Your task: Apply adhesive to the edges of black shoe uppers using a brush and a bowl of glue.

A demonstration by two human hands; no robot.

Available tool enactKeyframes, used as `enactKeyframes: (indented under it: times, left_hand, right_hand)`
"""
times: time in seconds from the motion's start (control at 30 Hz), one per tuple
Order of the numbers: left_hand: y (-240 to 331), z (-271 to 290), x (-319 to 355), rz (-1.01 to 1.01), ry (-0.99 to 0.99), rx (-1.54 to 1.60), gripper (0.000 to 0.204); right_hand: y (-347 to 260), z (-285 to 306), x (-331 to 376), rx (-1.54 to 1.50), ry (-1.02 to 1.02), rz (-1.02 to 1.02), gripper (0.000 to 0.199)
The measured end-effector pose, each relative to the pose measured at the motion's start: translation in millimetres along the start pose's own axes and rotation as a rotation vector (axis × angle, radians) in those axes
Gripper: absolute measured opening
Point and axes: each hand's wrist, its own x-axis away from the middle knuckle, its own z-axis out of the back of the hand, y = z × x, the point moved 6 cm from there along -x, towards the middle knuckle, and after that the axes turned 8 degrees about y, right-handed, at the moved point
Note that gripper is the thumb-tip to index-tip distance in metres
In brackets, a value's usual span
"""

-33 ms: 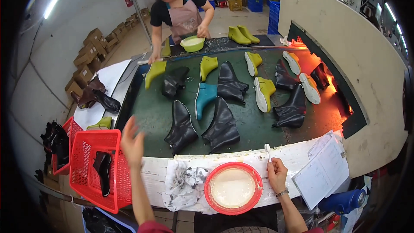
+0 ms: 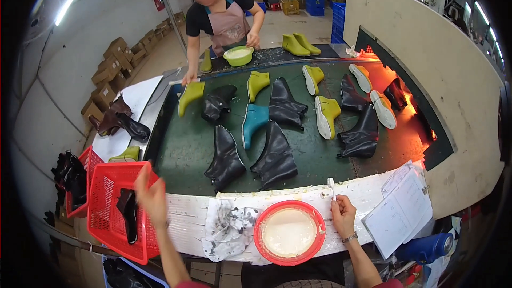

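My left hand, partly smeared by motion, is empty with its fingers apart beside the right wall of a red plastic basket. In the basket stands one dark boot. On the right, my right hand grips a small white brush, its head pointing up and away from me. A red bowl of creamy white paste sits between my arms, just left of the right hand. To the bowl's left lies a stained white cloth. Black ankle boots lie on their sides across the green surface beyond.
More shoes lie on the green conveyor: a teal boot and several yellow-green boots. At right, some enter a glowing opening. Across stands a person near a green bowl. A clipboard and blue bottle lie right.
My left hand has moved left and toward me, to the basket's edge. The boots have shifted very slightly right. My right hand and its brush stay almost where they were.
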Motion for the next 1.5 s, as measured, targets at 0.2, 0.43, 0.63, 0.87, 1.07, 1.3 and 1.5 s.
enactKeyframes:
  times: [0.2,0.43,0.63,0.87,1.07,1.3,1.5]
  left_hand:
    - [61,391,154,-0.172,0.554,-1.621,0.075]
    - [-16,522,240,0.07,-0.014,-1.385,0.062]
    - [29,527,218,0.331,0.214,-1.378,0.049]
    - [242,418,154,0.206,0.005,-1.394,0.033]
    - [266,287,79,-0.246,-0.457,-1.31,0.023]
    - [41,-27,83,-0.754,-1.315,-1.402,0.017]
    - [48,-119,71,-0.611,-0.768,-0.362,0.035]
  right_hand:
    - [9,-3,1,0.005,-0.036,0.054,0.014]
    - [9,-3,2,0.027,-0.087,0.105,0.014]
    - [12,-9,5,-0.018,-0.112,0.089,0.015]
    - [6,-2,-4,-0.026,-0.102,0.076,0.016]
    - [10,-11,1,-0.057,-0.137,0.067,0.018]
    - [3,-5,4,-0.046,-0.138,0.063,0.02]
    - [-88,11,16,0.303,-0.198,0.578,0.02]
